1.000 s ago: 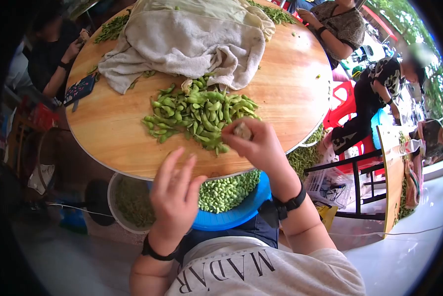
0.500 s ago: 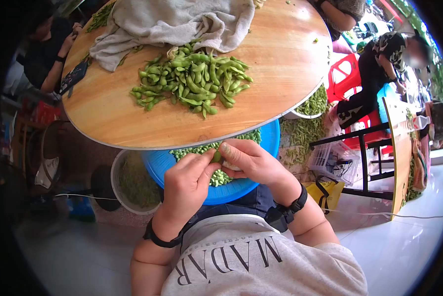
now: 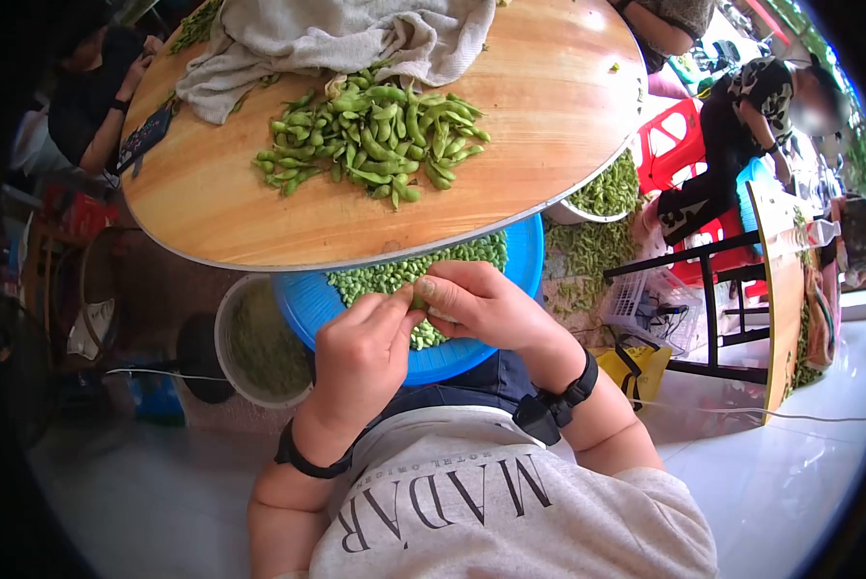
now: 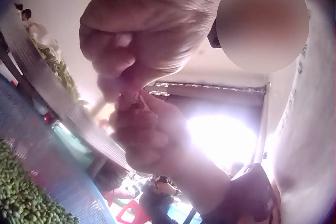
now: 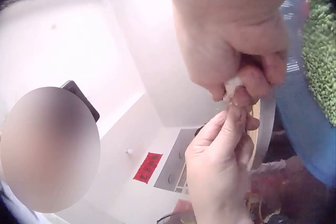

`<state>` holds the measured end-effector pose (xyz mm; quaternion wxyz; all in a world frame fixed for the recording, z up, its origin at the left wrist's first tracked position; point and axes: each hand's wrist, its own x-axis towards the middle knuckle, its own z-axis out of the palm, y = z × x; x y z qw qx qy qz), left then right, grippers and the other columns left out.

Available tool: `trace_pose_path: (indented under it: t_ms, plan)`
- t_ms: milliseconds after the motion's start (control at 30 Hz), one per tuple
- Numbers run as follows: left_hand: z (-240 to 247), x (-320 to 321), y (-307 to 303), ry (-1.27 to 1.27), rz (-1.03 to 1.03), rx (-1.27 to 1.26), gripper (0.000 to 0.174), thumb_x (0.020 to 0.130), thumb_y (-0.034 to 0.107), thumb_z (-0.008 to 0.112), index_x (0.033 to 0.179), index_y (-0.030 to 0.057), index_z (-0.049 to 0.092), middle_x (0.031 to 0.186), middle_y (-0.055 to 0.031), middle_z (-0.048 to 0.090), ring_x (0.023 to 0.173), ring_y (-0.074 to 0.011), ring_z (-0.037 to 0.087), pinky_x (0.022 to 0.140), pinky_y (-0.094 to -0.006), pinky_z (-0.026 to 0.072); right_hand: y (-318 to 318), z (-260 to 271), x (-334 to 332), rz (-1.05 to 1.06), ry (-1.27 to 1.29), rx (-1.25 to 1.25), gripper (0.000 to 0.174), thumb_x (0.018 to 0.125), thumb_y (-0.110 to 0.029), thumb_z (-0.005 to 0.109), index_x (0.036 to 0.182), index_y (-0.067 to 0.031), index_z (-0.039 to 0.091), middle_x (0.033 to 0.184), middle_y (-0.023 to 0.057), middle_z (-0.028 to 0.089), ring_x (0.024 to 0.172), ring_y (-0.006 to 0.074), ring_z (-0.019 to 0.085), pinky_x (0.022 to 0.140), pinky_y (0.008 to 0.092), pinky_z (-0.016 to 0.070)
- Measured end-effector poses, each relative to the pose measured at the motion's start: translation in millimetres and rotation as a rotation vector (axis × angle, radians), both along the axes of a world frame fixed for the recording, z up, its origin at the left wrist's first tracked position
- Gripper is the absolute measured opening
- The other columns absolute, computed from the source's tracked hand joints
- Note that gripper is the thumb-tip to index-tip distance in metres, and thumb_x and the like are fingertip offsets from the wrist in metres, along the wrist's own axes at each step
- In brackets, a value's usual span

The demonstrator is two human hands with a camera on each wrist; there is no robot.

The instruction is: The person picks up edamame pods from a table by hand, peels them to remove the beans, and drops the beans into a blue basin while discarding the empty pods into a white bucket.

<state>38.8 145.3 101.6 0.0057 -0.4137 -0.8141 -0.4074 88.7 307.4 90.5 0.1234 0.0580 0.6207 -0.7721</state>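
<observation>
Nearest to us is a light grey T-shirt with dark lettering (image 3: pixel 433 497), and from either side of it a bare forearm reaches forward, elbow bent. Each wrist wears a black strap; the one on the right arm carries a small black block. The forearms slant inward, so we find both hands meeting in front of the body, knuckles up, fingertips against fingertips.

The left hand (image 3: pixel 360 345) has its fingers bent, thumb and forefinger pinching a small green pod (image 3: pixel 418 302). The right hand (image 3: pixel 491 301) comes from the other side, its thumb laid along the pod and its fingers curled beneath. In the right wrist view we notice a pale patch (image 5: pixel 232 84) among that hand's fingers, but cannot tell what it is.

The pod is above a round blue plastic basket (image 3: pixel 529 253) holding loose pale-green beans (image 3: pixel 365 280). Left of the basket stands a round whitish bucket (image 3: pixel 222 318) with dull green contents.

Beyond, we see a round light-wood table (image 3: pixel 520 179) bearing a heap of plump green pods (image 3: pixel 380 140), with a crumpled greyish cloth (image 3: pixel 327 43) just behind it. A dark flat object (image 3: pixel 145 140) lies at the table's left edge. Farther off at right, a person in black-and-white patterned clothes (image 3: pixel 761 101) leans forward near a red plastic stool (image 3: pixel 671 145).
</observation>
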Motion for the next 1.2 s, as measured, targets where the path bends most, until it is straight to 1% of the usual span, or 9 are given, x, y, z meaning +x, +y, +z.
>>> trace_pose_path:
  t_ms: [267, 467, 600, 700, 800, 833, 933, 967, 1200]
  plan:
    - [-20, 7, 8, -0.243, 0.121, 0.235, 0.012, 0.081, 0.002, 0.058, 0.092, -0.0034, 0.061, 0.067, -0.0103, 0.058, 0.06, -0.0201, 0.058, 0.051, -0.0297, 0.0445, -14, -14, 2, -0.15, 0.113, 0.079, 0.027, 0.093, -0.021, 0.045, 0.078, 0.0001, 0.054, 0.057, 0.001, 0.048, 0.051, 0.0072, 0.044, 0.046, 0.0229, 0.0363]
    - [-26, 4, 5, -1.111, 0.223, 0.396, 0.017, 0.088, 0.013, 0.05, 0.082, 0.0, 0.059, 0.063, -0.0004, 0.055, 0.049, -0.0037, 0.044, 0.041, -0.0192, 0.033, -15, -23, 7, -0.123, 0.309, 0.416, 0.023, 0.092, -0.017, 0.046, 0.077, -0.0008, 0.052, 0.059, 0.0051, 0.052, 0.054, 0.0098, 0.049, 0.05, 0.0252, 0.04]
    - [-32, -3, -2, -1.31, 0.094, 0.442, 0.019, 0.089, 0.016, 0.048, 0.082, 0.0018, 0.058, 0.063, -0.0033, 0.056, 0.044, -0.0039, 0.042, 0.039, -0.0164, 0.0314, -15, -31, 12, -0.14, 0.316, 0.293, 0.022, 0.091, -0.018, 0.049, 0.076, -0.0019, 0.053, 0.059, 0.0021, 0.05, 0.054, 0.0075, 0.045, 0.048, 0.0242, 0.0375]
    - [-33, -3, -5, -1.279, 0.086, 0.418, 0.015, 0.088, 0.012, 0.05, 0.086, 0.0, 0.058, 0.067, -0.0059, 0.059, 0.044, -0.0051, 0.046, 0.039, -0.0166, 0.0332, -6, -40, 16, -0.06, 0.007, -0.037, 0.018, 0.087, -0.019, 0.056, 0.079, -0.0023, 0.056, 0.06, -0.0019, 0.045, 0.054, 0.005, 0.039, 0.047, 0.0223, 0.0336]
    - [-37, -3, -11, -1.226, 0.051, 0.328, 0.011, 0.087, 0.008, 0.051, 0.089, -0.0006, 0.059, 0.069, -0.0054, 0.06, 0.047, -0.0052, 0.048, 0.041, -0.0173, 0.0344, -1, -32, 17, -0.168, 0.119, 0.312, 0.018, 0.084, -0.019, 0.061, 0.082, -0.0014, 0.058, 0.059, 0.0, 0.045, 0.054, 0.0058, 0.04, 0.047, 0.0225, 0.0347]
    - [-38, -3, -12, -1.188, 0.045, 0.286, 0.011, 0.087, 0.007, 0.051, 0.087, 0.0, 0.059, 0.067, -0.0037, 0.059, 0.047, -0.0048, 0.048, 0.041, -0.0176, 0.0344, -2, -32, 14, -0.271, 0.231, 0.48, 0.018, 0.077, -0.016, 0.067, 0.083, -0.0007, 0.059, 0.06, 0.0049, 0.049, 0.052, 0.0125, 0.047, 0.049, 0.0265, 0.0393]
    - [-33, 1, -10, -1.072, 0.034, 0.142, 0.012, 0.087, 0.006, 0.049, 0.083, 0.0, 0.059, 0.064, -0.0015, 0.057, 0.048, -0.0043, 0.047, 0.042, -0.0189, 0.0355, -9, -24, 6, -0.243, 0.576, 0.717, 0.016, 0.077, -0.009, 0.065, 0.089, -0.0004, 0.06, 0.064, 0.0044, 0.053, 0.057, 0.0155, 0.052, 0.052, 0.0261, 0.0416]
    - [-31, 2, -9, -1.028, 0.033, 0.095, 0.013, 0.087, 0.005, 0.048, 0.083, -0.0003, 0.059, 0.064, -0.0013, 0.057, 0.048, -0.0043, 0.047, 0.043, -0.0195, 0.036, -11, -23, 6, -0.161, 0.472, 0.697, 0.017, 0.073, -0.008, 0.066, 0.087, -0.0005, 0.062, 0.07, 0.0105, 0.057, 0.064, 0.0225, 0.057, 0.055, 0.0301, 0.0459]
    - [-39, 6, -19, -0.985, -0.041, -0.085, 0.013, 0.085, 0.0, 0.046, 0.083, -0.0016, 0.059, 0.067, -0.0001, 0.056, 0.052, -0.0045, 0.047, 0.046, -0.019, 0.0376, -7, -48, 6, 0.046, 0.258, 0.544, 0.018, 0.067, -0.012, 0.065, 0.081, -0.001, 0.064, 0.068, 0.0129, 0.06, 0.061, 0.026, 0.058, 0.056, 0.0325, 0.0468]
